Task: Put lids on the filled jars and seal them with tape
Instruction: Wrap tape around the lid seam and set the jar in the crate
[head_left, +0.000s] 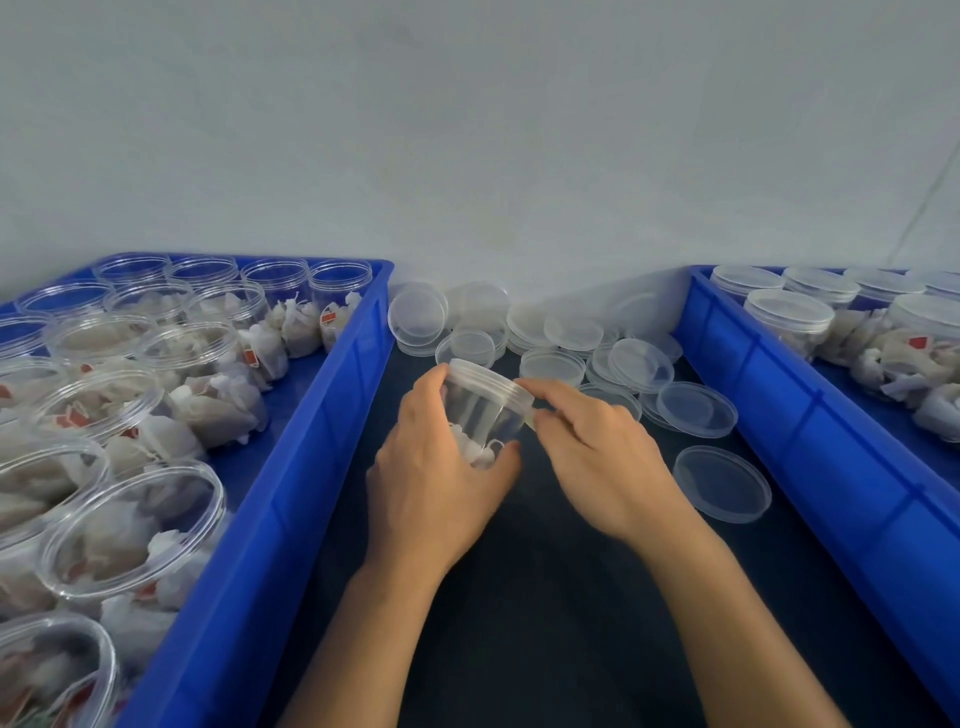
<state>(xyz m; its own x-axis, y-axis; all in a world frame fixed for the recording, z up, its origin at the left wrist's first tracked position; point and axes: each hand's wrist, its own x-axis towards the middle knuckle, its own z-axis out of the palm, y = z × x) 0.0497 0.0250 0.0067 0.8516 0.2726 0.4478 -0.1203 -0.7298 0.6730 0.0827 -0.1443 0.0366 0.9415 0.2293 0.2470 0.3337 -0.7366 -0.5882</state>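
Observation:
A clear plastic jar with white sachets in its bottom is tilted above the dark table, a clear lid on its mouth. My left hand grips the jar round its body. My right hand pinches something small and pale at the jar's right side just under the lid; whether it is tape I cannot tell. Loose clear lids lie heaped behind the jar, and one lid lies flat to the right of my right hand.
A blue crate on the left holds several open filled jars. Another blue crate on the right holds lidded jars. A pale wall rises behind the dark table.

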